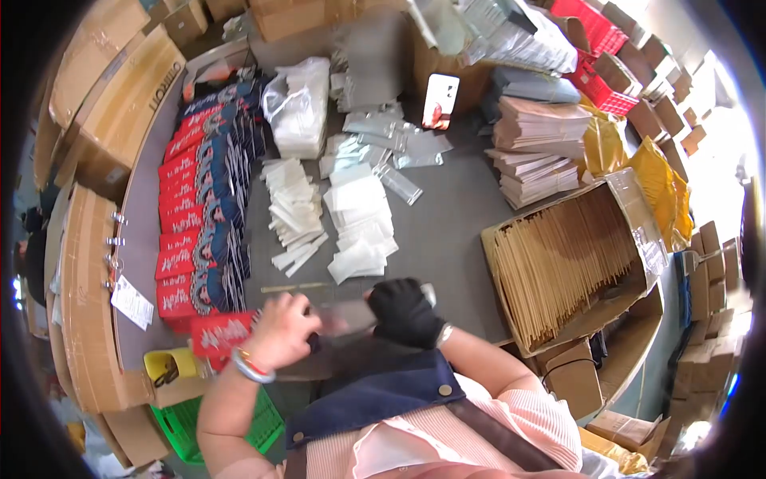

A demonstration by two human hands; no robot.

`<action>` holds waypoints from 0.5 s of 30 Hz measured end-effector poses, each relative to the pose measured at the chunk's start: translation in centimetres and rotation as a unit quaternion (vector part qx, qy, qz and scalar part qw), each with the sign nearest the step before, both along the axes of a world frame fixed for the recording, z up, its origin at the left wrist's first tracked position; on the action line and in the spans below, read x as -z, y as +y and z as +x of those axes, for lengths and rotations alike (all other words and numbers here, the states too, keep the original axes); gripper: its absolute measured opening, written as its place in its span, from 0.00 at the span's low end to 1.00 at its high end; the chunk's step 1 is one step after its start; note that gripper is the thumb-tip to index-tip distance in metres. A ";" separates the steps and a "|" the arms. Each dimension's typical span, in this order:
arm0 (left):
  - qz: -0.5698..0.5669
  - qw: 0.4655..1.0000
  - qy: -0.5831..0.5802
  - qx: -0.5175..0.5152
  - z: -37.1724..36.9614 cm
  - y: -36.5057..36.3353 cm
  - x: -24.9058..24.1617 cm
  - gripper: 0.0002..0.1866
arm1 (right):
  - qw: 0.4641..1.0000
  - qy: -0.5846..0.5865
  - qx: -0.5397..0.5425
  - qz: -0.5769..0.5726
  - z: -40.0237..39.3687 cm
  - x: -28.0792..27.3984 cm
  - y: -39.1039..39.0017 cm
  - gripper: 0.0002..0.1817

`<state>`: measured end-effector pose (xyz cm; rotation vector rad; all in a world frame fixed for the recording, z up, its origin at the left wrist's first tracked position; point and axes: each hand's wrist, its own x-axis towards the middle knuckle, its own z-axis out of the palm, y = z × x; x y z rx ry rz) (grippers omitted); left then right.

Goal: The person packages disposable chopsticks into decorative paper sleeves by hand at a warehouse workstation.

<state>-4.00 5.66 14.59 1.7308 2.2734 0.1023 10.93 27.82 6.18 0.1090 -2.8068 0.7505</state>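
Note:
My left hand, bare with bracelets at the wrist, is at the table's near edge beside a red packet. Its fingers are curled and partly smeared; what they hold, if anything, cannot be made out. To its right, my right hand wears a black glove and is closed, with a small pale end showing past the knuckles. A blurred, greyish see-through piece stretches between both hands. Beyond them lie white slips, narrower pale strips and clear sleeves.
Stacked red and dark packets line the left side. A carton of brown envelopes stands at right, near paper stacks. A white plastic bag and a picture card are farther back. A green crate sits below.

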 end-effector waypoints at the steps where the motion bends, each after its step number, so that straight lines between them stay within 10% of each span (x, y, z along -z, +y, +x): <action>1: 0.041 0.999 0.013 0.001 -1.3 -0.9 -0.4 0.12 | 1.000 -0.009 0.008 -0.018 0.3 -1.5 1.3 0.31; 6: 0.088 0.964 0.172 -0.185 -7.9 -7.6 1.6 0.18 | 0.995 -0.047 0.093 0.000 1.8 -1.0 3.3 0.33; 11: 0.214 0.899 -0.080 -0.373 0.8 -6.2 8.1 0.23 | 0.995 -0.073 0.068 0.016 1.1 -1.6 1.1 0.34; 15: 0.212 0.872 0.034 -0.439 4.6 -4.6 13.1 0.44 | 0.994 -0.097 0.038 0.042 0.4 -1.4 0.4 0.34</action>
